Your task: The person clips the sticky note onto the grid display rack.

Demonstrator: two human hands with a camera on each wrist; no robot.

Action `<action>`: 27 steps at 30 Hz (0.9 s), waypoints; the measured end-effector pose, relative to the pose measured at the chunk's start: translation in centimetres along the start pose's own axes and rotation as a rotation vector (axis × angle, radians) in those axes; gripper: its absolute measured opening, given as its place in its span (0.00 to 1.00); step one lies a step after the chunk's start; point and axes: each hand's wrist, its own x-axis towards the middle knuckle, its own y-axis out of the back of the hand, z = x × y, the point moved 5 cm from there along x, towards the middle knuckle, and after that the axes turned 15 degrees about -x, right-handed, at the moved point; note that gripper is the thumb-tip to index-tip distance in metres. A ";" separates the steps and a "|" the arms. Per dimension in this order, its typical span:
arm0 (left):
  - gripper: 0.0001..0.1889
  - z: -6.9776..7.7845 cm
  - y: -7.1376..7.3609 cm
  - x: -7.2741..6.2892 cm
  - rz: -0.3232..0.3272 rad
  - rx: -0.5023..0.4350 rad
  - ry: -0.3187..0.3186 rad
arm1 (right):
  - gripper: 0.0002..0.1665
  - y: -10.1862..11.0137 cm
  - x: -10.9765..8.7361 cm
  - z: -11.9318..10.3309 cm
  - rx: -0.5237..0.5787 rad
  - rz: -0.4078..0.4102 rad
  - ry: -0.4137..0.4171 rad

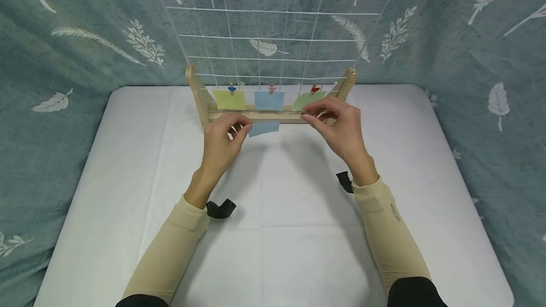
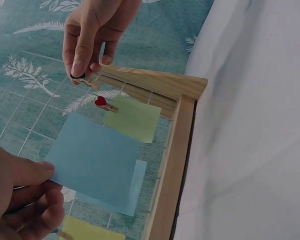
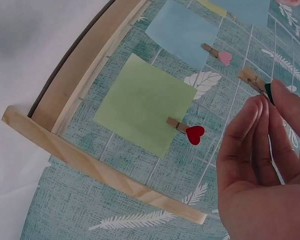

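Note:
My left hand pinches a blue paper note by its edge between thumb and fingers, in front of the wire grid. My right hand pinches a small wooden clothespin with a dark green decoration, its jaws pointing away from the fingers. On the lower grid hang three notes: a yellow note with a blue-topped pin, another blue note under a pink heart clothespin, and a green note under a red heart clothespin.
A wooden stand holds the grid upright at the back of the white table. Behind it hangs a teal curtain with white leaf prints. Black straps stick out from the wrists.

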 end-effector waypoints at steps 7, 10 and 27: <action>0.03 0.6 -0.3 1.4 0.011 0.006 -0.015 | 0.08 0.0 -0.1 0.0 -0.007 0.001 0.009; 0.02 1.0 -0.6 2.1 0.014 0.007 -0.032 | 0.08 0.1 -0.1 0.0 -0.001 0.008 0.016; 0.02 2.4 -1.9 5.2 0.036 0.019 -0.103 | 0.09 1.0 1.0 -1.0 0.013 0.075 0.052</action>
